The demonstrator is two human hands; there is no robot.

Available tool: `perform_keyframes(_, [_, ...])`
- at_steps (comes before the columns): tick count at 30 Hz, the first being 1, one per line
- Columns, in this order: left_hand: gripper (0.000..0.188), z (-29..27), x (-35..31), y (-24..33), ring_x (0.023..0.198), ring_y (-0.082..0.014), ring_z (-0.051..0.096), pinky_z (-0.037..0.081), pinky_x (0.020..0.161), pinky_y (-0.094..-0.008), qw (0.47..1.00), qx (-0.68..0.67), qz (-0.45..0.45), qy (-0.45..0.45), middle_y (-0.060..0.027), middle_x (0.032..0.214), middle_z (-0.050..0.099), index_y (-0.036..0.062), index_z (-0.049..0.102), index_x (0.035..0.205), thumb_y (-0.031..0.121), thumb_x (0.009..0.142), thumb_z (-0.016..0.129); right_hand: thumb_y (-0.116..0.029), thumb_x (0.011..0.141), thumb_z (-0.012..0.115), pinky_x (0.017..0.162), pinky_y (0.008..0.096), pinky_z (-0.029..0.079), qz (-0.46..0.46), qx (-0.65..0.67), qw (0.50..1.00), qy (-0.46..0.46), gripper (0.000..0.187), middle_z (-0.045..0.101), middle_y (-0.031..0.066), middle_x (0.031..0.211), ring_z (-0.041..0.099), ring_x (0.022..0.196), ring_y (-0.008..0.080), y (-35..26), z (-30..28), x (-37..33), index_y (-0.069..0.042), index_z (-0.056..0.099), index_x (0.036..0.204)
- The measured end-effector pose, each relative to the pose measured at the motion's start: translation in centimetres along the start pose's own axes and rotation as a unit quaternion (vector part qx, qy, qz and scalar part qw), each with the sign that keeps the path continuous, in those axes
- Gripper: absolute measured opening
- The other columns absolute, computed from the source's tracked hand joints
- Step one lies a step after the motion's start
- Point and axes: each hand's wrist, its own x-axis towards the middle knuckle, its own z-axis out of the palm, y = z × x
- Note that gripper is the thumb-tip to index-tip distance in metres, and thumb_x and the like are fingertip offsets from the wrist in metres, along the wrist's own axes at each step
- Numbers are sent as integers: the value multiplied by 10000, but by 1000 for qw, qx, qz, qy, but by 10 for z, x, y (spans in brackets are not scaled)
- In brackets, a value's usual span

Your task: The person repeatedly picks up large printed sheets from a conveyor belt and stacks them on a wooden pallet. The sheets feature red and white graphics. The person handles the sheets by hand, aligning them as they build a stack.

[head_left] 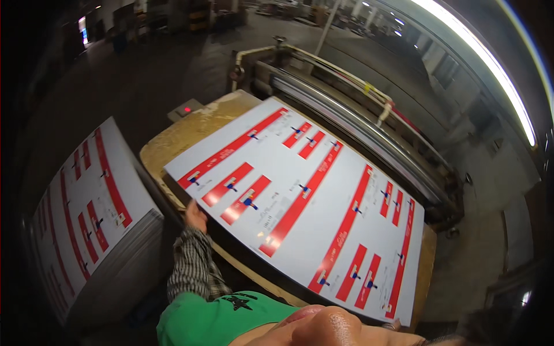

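A large white printed sheet (288,213) with red bands and small blue figures lies across a worn yellowish board, on the side of a roller machine nearest me. At the sheet's near left edge, my left hand (196,218) is closed with its fingertips at the rim; part of the fingers is hidden under it. Only a sliver of my right hand (395,325) shows at the sheet's near right corner, its fingers mostly hidden. To my left stands a tall stack of matching printed sheets (124,245).
Beyond the sheet runs a long metal roller (346,124) with a pale pipe frame (334,70) over it. The board (173,128) sticks out past the sheet. A small box with a red light (187,109) sits by its far left corner. A lamp tube glows overhead.
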Motion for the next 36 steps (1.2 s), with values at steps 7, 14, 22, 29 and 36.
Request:
perform_keyframes(7, [517,4,136,112,945,-305,599,489,820,-373,962,132,87,223,-221,1063,586,-67,497,1137,163,724,706,-280,805,591,740,401,496,-46,-52,997,15,471,615,193,1024,621,859,291,-20,16,1,115,548,1059])
perform_keyframes(14, [375,77,153,152,797,-278,643,498,734,-368,827,517,211,62,-186,884,655,-55,620,951,237,729,697,-270,798,591,741,401,494,-134,-117,984,1,459,625,186,1004,621,861,290,-38,-7,26,112,554,1049])
perform_keyframes(22, [365,209,61,138,805,-323,636,498,736,-416,317,932,171,-31,-216,849,640,-13,668,885,330,827,557,-206,729,583,668,447,484,-445,-437,781,29,317,615,268,747,623,717,377,-129,0,-46,102,614,796])
perform_keyframes(29, [318,215,72,63,846,-306,635,511,741,-390,123,985,74,-101,-174,878,650,14,677,862,242,883,456,-355,845,538,720,429,500,-328,-738,586,67,427,632,207,923,623,810,344,-97,67,-52,58,644,875])
perform_keyframes(36, [506,110,184,169,871,-317,640,480,796,-399,556,796,200,129,-229,899,647,-79,630,944,398,773,614,-493,881,453,785,362,493,-184,-342,921,-30,619,608,183,1072,611,928,275,-48,-27,51,83,588,1063])
